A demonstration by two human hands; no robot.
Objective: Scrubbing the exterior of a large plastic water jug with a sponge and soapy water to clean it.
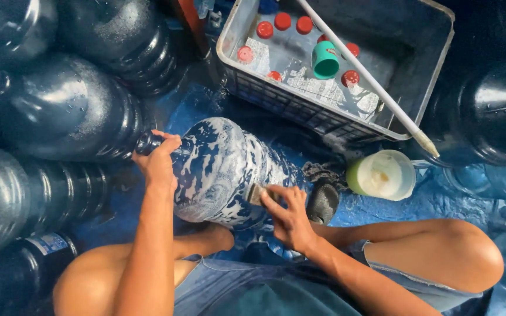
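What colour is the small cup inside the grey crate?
The small cup is teal green, seen clearly in the head view, lying in the grey crate.

A grey crate (423,76) at upper right holds red caps (283,21), a teal cup (325,60); dark jugs (60,108) crowd the left.

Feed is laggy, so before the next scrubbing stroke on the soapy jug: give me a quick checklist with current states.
1. Left hand grips the neck of the soapy water jug: ok.
2. Right hand presses the scrub pad on the jug's side: ok.
3. Jug lying on its side, lather over the body: ok.
4. Soap container open, close by on the right: ok.
5. Underside of jug scrubbed: cannot tell.
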